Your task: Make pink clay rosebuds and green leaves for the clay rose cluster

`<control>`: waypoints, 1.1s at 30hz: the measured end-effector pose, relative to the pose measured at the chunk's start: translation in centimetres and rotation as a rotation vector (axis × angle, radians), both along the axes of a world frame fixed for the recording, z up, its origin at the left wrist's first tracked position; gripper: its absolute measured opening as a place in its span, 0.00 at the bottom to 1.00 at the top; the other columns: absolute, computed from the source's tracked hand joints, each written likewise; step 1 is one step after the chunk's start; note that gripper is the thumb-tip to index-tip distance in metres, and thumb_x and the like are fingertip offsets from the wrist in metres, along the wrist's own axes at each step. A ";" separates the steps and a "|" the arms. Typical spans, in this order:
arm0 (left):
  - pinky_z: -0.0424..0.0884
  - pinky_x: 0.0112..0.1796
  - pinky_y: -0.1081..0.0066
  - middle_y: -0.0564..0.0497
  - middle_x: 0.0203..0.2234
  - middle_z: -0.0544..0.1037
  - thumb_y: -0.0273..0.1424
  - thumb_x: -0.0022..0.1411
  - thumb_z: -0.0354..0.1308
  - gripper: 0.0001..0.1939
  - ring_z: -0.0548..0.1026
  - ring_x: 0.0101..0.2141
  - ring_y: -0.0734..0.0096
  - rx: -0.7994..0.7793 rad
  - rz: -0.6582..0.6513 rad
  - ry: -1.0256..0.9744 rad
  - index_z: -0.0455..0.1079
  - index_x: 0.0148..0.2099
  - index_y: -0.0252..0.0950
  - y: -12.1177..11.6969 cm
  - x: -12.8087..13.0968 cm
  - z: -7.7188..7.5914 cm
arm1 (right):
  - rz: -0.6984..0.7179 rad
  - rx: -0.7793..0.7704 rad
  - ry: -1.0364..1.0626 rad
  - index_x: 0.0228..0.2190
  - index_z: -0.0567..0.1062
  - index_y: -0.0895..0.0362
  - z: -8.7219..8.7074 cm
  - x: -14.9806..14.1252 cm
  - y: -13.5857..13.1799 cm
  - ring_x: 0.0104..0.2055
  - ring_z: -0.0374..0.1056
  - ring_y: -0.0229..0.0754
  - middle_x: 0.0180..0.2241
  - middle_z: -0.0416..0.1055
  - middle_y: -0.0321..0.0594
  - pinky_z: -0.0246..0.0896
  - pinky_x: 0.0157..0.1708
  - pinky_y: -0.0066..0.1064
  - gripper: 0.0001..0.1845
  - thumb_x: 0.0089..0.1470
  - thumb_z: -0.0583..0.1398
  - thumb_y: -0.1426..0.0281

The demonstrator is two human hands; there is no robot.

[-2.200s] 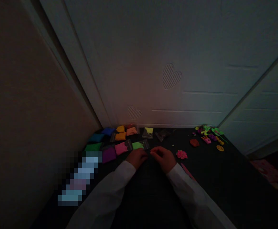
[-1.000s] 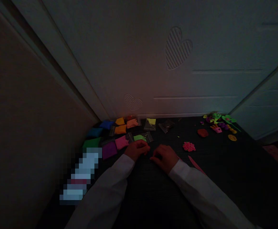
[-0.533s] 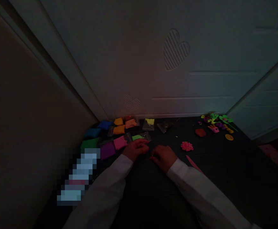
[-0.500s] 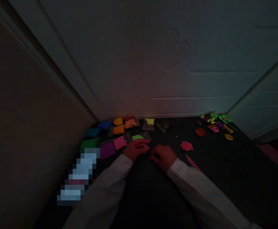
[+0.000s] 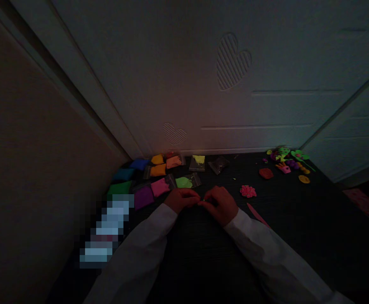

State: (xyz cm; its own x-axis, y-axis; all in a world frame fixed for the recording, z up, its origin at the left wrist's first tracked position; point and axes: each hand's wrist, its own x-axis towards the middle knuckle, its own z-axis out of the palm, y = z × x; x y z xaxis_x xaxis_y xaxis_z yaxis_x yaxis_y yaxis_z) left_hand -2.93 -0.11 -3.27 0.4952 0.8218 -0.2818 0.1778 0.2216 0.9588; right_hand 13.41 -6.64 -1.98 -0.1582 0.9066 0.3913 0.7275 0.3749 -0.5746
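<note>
The scene is very dark. My left hand (image 5: pixel 180 199) and my right hand (image 5: pixel 221 204) meet fingertip to fingertip over a dark ribbed mat (image 5: pixel 282 228), both with fingers pinched together. Something tiny sits between the fingertips; I cannot make out what. Both arms wear white sleeves. Just beyond my left hand lies a light green clay bag (image 5: pixel 184 182), with a pink clay bag (image 5: pixel 159 187) and a purple one (image 5: pixel 143 196) to its left.
More small clay bags in blue, orange, yellow and green lie along the white panel (image 5: pixel 235 84). A pink lumpy clay piece (image 5: pixel 248 191), a red blob (image 5: pixel 266 173) and small clay figures (image 5: pixel 287 158) sit right. A pink stick (image 5: pixel 257 214) lies by my right wrist.
My hands have drawn together and lifted slightly, so the fingertips now touch in a pinch. The view has shifted a little.
</note>
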 end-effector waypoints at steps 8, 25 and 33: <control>0.54 0.17 0.79 0.56 0.12 0.68 0.34 0.36 0.62 0.10 0.60 0.15 0.83 -0.052 -0.060 0.016 0.71 0.23 0.32 -0.2 0.0 0.3 | 0.097 0.016 -0.027 0.27 0.68 0.56 0.0 0.0 0.0 0.30 0.60 0.36 0.25 0.65 0.36 0.50 0.32 0.29 0.11 0.48 0.56 0.60; 0.54 0.17 0.79 0.56 0.12 0.68 0.34 0.35 0.63 0.11 0.60 0.15 0.83 -0.127 -0.133 0.029 0.71 0.23 0.32 -0.4 -0.2 1.0 | 0.151 0.002 -0.015 0.28 0.69 0.56 -0.2 -0.2 -0.2 0.30 0.61 0.36 0.26 0.66 0.37 0.53 0.32 0.29 0.10 0.48 0.57 0.61; 0.53 0.17 0.79 0.57 0.13 0.67 0.34 0.36 0.64 0.12 0.60 0.15 0.85 -0.158 -0.078 -0.058 0.68 0.22 0.31 -0.2 -0.2 0.3 | 0.171 -0.020 0.032 0.30 0.69 0.56 0.0 -0.1 -0.1 0.32 0.62 0.36 0.29 0.68 0.37 0.56 0.34 0.28 0.08 0.50 0.54 0.65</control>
State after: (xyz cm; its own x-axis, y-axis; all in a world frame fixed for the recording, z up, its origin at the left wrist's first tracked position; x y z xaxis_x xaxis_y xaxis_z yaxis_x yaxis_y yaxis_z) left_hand -3.11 -0.35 -3.01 0.5749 0.7278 -0.3738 0.1461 0.3582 0.9221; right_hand 13.31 -6.72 -1.97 -0.2980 0.8753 0.3809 0.6353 0.4797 -0.6052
